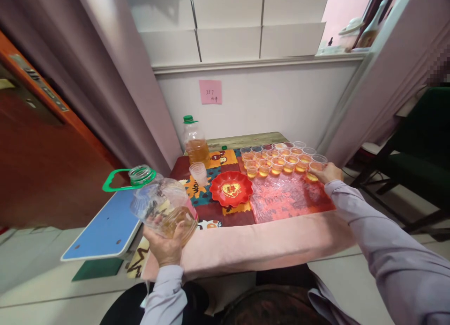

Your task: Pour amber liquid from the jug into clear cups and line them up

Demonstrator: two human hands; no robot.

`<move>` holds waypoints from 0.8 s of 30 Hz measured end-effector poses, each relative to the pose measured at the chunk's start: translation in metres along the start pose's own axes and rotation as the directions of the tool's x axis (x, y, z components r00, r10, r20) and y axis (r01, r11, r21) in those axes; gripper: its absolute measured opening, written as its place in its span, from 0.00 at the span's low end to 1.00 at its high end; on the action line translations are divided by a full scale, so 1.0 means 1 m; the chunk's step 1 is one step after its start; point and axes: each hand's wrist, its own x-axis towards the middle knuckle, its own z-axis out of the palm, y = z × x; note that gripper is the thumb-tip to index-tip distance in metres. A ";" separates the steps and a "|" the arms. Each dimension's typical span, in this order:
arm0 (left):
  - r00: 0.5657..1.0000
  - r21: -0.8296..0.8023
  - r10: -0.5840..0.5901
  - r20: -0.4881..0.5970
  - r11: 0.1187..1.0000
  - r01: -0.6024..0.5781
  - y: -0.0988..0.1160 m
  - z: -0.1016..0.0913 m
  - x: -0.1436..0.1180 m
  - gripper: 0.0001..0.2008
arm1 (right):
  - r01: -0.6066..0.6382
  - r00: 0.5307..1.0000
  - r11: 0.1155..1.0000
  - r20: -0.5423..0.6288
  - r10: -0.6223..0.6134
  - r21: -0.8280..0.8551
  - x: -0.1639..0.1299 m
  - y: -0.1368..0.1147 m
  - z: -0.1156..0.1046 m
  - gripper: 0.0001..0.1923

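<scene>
My left hand (165,245) grips a large clear plastic jug (160,205) from below, at the table's near left corner. The jug is uncapped, has a green ring handle (121,180), and holds a little amber liquid. My right hand (326,173) reaches to the far right of the table and holds a small clear cup (315,168) of amber liquid. That cup stands at the right end of several rows of filled cups (277,158) on a pink-red tray (288,198).
A second jug (196,142) with a green cap stands at the table's back left. A stack of empty cups (198,173) lies near it. A red heart-patterned plate (231,188) sits mid-table. A blue board (105,226) is left, a dark chair (415,166) right.
</scene>
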 end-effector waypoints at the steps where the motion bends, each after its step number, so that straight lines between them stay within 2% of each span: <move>1: 1.000 -0.046 -0.011 -0.011 0.999 0.011 -0.001 0.001 0.000 0.48 | -0.014 1.000 1.000 -0.005 0.014 0.003 0.001 0.001 0.002 0.41; 7: 1.000 -0.095 -0.007 -0.006 0.995 0.007 -0.007 0.002 0.002 0.48 | -0.010 1.000 1.000 -0.004 0.010 0.028 -0.008 0.004 -0.002 0.42; 10: 1.000 -0.086 0.010 0.018 0.996 -0.008 -0.010 -0.001 0.000 0.47 | 0.050 0.990 0.994 -0.136 -0.037 0.095 -0.019 -0.003 -0.008 0.44; 13: 1.000 -0.071 0.003 0.015 0.997 -0.002 -0.013 -0.003 -0.004 0.47 | 0.212 0.931 0.956 -0.339 -0.134 0.204 -0.033 -0.032 -0.013 0.42; 16: 1.000 -0.071 0.017 0.002 0.997 -0.017 -0.018 -0.003 -0.006 0.48 | 0.451 0.871 0.839 -0.354 -0.340 0.303 -0.061 -0.087 -0.019 0.29; 17: 1.000 -0.070 0.027 -0.004 0.997 -0.027 -0.019 -0.004 -0.006 0.49 | 0.544 0.833 0.762 -0.330 -0.444 0.350 -0.075 -0.109 -0.020 0.23; 18: 0.999 -0.067 0.037 -0.010 0.997 -0.038 -0.021 -0.004 -0.007 0.49 | 0.632 0.775 0.661 -0.308 -0.552 0.405 -0.091 -0.132 -0.021 0.18; 20: 0.998 -0.056 0.055 -0.013 0.997 -0.055 -0.025 -0.005 -0.007 0.50 | 0.744 0.625 0.469 -0.247 -0.740 0.476 -0.126 -0.180 -0.021 0.14; 22: 0.998 -0.046 0.062 0.009 0.997 -0.061 -0.028 -0.007 -0.007 0.51 | 0.796 0.494 0.358 -0.182 -0.850 0.487 -0.161 -0.228 -0.016 0.11; 24: 0.998 -0.032 0.062 0.026 0.998 -0.061 -0.031 -0.009 -0.007 0.51 | 0.861 0.359 0.304 -0.064 -0.931 0.407 -0.192 -0.272 -0.009 0.11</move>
